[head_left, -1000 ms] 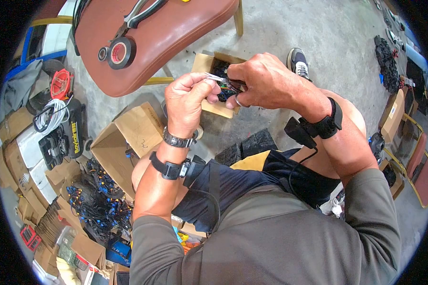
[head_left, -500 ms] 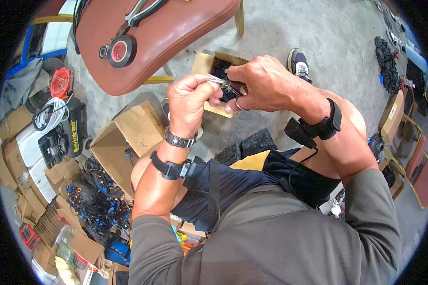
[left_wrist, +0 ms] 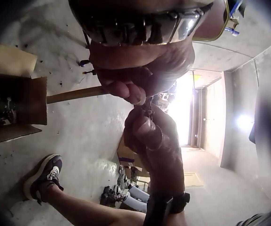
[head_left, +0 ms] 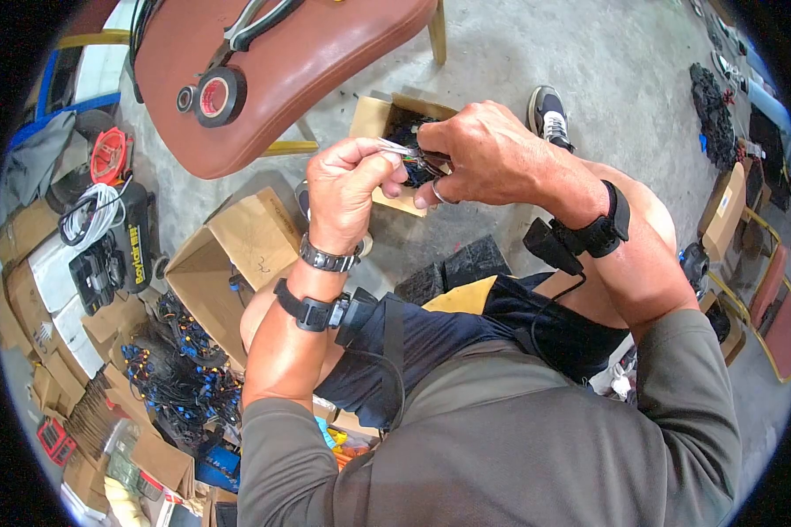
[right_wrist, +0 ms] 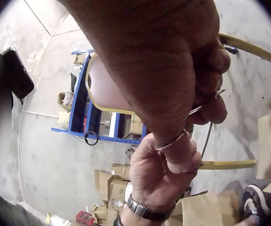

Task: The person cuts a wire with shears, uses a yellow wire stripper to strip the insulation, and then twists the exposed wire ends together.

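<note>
Above a small open carton [head_left: 373,119], the two hands meet fingertip to fingertip. Between thumb and fingers, the left hand [head_left: 347,180] pinches a few thin pale wires [head_left: 394,147], whose ends stick out past its fingertips. The right hand [head_left: 492,154], with a ring on one finger, grips darker wires [head_left: 434,162] right beside them. In the right wrist view a thin grey wire [right_wrist: 207,139] hangs below the fingers of that hand. The right fingers partly hide where the wires come together. Dark wiring with coloured bits lies inside the carton.
A brown padded chair [head_left: 281,79] ahead on the left bears black tape rolls [head_left: 221,97] and pliers [head_left: 259,26]. A larger carton [head_left: 255,233] stands by the left leg, near a heap of black cables [head_left: 185,369]. The person's shoe [head_left: 549,116] is right of the small carton.
Both hands stay nearly in place, with slight finger movement at the wires. Coloured strands seen between the hands a second ago are less exposed, and the pale ends lie at a slightly different angle.
</note>
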`<state>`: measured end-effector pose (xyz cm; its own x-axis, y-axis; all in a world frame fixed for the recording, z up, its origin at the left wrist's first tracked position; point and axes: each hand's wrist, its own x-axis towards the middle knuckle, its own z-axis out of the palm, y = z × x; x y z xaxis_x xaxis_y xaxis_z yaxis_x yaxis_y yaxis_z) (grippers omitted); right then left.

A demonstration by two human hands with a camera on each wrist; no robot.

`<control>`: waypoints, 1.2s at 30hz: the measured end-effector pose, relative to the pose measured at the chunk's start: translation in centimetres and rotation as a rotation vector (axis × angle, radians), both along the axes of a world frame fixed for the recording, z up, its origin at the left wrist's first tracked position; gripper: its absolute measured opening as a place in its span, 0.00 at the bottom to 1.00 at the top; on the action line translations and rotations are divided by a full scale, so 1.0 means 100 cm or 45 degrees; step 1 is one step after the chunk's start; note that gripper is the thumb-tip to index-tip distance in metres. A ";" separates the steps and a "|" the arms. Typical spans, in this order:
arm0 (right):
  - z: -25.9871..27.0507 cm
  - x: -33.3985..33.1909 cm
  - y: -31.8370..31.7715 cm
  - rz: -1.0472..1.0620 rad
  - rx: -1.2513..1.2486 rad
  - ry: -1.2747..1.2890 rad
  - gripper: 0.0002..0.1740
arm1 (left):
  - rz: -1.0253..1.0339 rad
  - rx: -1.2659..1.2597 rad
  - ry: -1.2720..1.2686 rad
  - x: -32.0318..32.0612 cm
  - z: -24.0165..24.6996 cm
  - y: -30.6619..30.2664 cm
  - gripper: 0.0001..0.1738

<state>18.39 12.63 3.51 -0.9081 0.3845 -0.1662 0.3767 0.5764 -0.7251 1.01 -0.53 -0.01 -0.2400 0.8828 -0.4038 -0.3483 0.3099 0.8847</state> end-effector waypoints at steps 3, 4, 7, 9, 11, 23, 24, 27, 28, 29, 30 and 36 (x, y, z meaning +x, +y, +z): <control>-0.004 0.001 0.000 0.004 0.009 0.008 0.22 | 0.007 -0.005 -0.001 0.000 -0.001 -0.001 0.06; -0.004 0.001 0.000 -0.001 0.005 0.002 0.21 | 0.015 -0.005 -0.001 0.000 -0.001 0.000 0.06; -0.004 0.001 -0.001 -0.014 0.012 -0.004 0.20 | 0.007 0.005 -0.003 0.000 -0.002 -0.001 0.06; -0.005 0.003 -0.001 -0.017 0.048 0.011 0.20 | -0.003 0.001 -0.007 0.001 -0.001 0.000 0.06; 0.000 0.004 0.006 -0.010 0.038 -0.090 0.19 | -0.012 -0.023 -0.019 0.003 0.000 0.000 0.06; 0.006 0.006 0.013 0.089 0.135 -0.302 0.22 | -0.516 -0.360 0.388 0.011 0.001 0.001 0.08; 0.005 0.006 0.014 0.101 0.150 -0.337 0.22 | -0.551 -0.396 0.468 0.012 0.001 0.001 0.08; 0.003 0.006 0.016 0.120 0.199 -0.424 0.21 | -0.568 -0.325 0.662 0.012 0.004 0.002 0.08; 0.003 0.006 0.017 0.135 0.219 -0.439 0.20 | -0.491 -0.276 0.697 0.014 0.010 0.003 0.09; 0.004 0.006 0.016 0.127 0.179 -0.419 0.20 | -0.425 -0.189 0.649 0.014 0.005 0.000 0.09; 0.003 0.006 0.015 0.136 0.205 -0.453 0.20 | -0.349 -0.105 0.613 0.012 0.000 -0.004 0.09; 0.011 -0.005 0.002 0.198 0.140 -0.508 0.18 | -0.183 0.577 1.322 0.016 -0.001 -0.005 0.15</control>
<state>17.88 12.87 4.61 -0.8293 0.2835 -0.4816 0.5179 0.7137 -0.4716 2.56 -1.02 -0.09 -0.1571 0.9430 0.2933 0.6298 -0.1331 0.7653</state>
